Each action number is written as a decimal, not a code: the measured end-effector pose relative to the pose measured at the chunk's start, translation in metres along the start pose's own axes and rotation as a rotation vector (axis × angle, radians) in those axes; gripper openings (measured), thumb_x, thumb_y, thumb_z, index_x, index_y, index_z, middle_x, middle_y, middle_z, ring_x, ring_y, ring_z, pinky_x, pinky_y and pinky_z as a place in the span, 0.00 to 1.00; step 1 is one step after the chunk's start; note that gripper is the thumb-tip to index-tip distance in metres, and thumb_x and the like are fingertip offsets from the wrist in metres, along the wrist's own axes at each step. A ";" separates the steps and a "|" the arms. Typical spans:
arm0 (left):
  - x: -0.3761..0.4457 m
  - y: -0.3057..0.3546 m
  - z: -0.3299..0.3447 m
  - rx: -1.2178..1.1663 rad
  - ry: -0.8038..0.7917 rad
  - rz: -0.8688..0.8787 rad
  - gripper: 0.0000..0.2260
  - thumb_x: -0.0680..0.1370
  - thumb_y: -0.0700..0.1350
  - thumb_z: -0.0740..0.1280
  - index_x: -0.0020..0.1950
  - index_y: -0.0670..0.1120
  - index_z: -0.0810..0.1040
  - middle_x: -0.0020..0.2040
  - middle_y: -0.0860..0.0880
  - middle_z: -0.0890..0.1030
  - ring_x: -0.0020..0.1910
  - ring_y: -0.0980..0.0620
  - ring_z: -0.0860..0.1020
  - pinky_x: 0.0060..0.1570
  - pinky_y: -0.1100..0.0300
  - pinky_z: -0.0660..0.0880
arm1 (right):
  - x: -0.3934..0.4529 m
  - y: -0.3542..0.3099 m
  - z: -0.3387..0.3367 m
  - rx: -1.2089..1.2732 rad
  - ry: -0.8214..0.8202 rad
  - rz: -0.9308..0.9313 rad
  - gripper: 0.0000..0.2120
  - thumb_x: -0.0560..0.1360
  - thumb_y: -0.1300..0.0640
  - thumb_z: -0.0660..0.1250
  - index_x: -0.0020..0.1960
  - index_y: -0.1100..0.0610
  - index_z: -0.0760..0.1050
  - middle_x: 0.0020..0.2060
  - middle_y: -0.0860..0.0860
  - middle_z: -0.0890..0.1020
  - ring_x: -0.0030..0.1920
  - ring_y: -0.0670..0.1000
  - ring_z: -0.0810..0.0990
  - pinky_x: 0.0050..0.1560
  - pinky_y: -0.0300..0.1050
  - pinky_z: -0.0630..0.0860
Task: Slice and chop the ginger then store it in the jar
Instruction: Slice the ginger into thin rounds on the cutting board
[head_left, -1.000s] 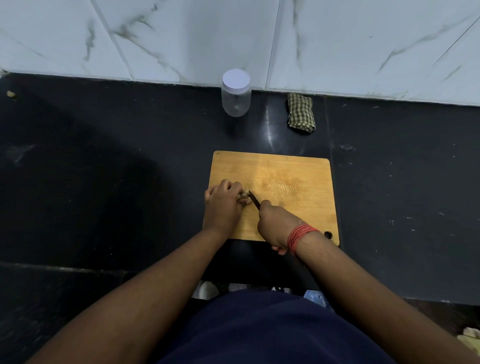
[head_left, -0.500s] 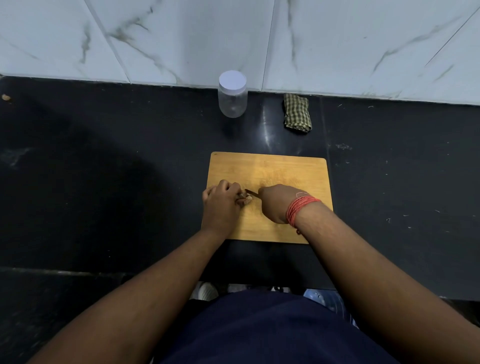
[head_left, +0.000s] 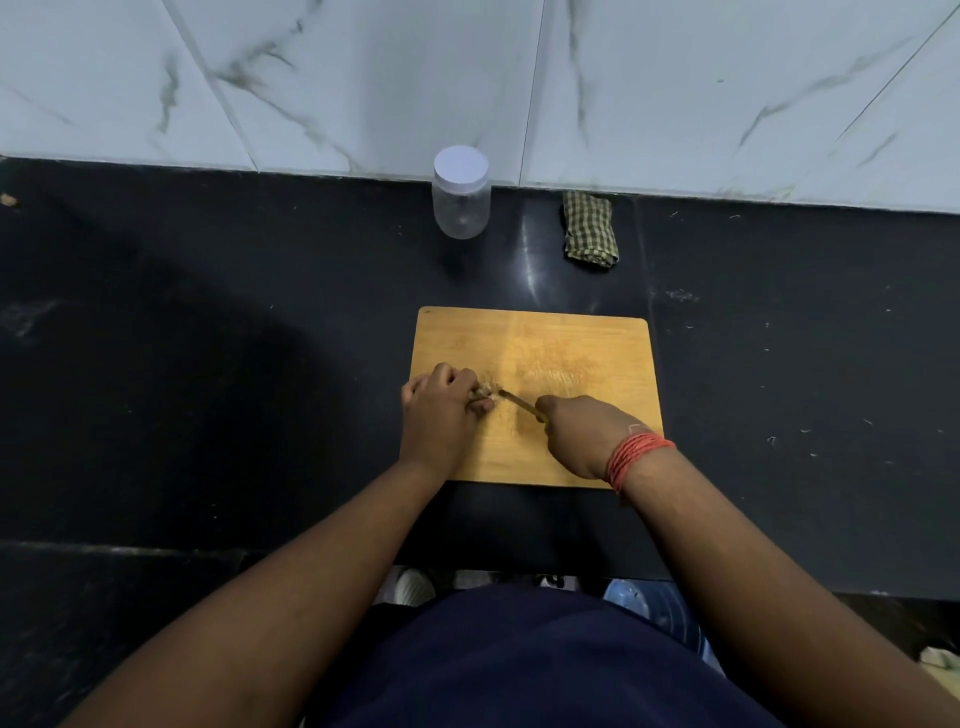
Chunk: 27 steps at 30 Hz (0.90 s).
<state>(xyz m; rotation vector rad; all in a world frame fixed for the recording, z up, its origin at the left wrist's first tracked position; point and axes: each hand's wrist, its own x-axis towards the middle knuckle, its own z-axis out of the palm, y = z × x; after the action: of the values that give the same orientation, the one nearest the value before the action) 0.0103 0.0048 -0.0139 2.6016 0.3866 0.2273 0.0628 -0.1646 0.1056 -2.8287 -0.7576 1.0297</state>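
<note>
A small beige knob of ginger (head_left: 484, 391) is pinned to the rectangular wooden cutting board (head_left: 597, 343) by the curled left hand (head_left: 441, 410), while a thin-bladed knife (head_left: 518, 403) is gripped in the right hand (head_left: 584, 431). Beyond both hands on the black table (head_left: 208, 364), a clear plastic jar with a white lid (head_left: 461, 192) stands closed.

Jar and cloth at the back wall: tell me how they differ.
The jar stands upright, while the cloth lies folded flat. The jar is clear with a white lid; the cloth is green checked. The jar sits left of the cloth. Both rest on the black counter, untouched.
</note>
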 end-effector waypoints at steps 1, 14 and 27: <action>0.000 -0.001 0.000 -0.005 -0.003 0.002 0.09 0.77 0.55 0.69 0.51 0.52 0.77 0.50 0.53 0.74 0.52 0.53 0.72 0.64 0.49 0.64 | 0.000 0.004 0.003 0.011 0.006 0.017 0.19 0.79 0.63 0.54 0.68 0.56 0.68 0.51 0.57 0.79 0.43 0.55 0.75 0.42 0.47 0.74; -0.002 -0.002 0.004 0.025 -0.045 -0.018 0.10 0.79 0.53 0.67 0.56 0.50 0.77 0.54 0.50 0.74 0.57 0.48 0.72 0.65 0.48 0.65 | 0.004 0.014 0.053 0.280 0.174 0.102 0.16 0.80 0.65 0.51 0.67 0.61 0.62 0.48 0.61 0.80 0.45 0.61 0.79 0.40 0.47 0.69; 0.003 0.020 0.010 0.128 -0.042 0.038 0.13 0.78 0.57 0.66 0.57 0.51 0.78 0.55 0.51 0.76 0.56 0.49 0.73 0.66 0.46 0.62 | 0.002 0.033 0.069 0.538 0.372 0.219 0.09 0.82 0.59 0.52 0.60 0.61 0.65 0.37 0.52 0.74 0.32 0.51 0.73 0.28 0.45 0.63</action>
<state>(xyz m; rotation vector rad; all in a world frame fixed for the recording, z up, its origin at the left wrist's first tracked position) 0.0199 -0.0158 -0.0119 2.7365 0.3479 0.1647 0.0359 -0.2017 0.0444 -2.5353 -0.1106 0.5738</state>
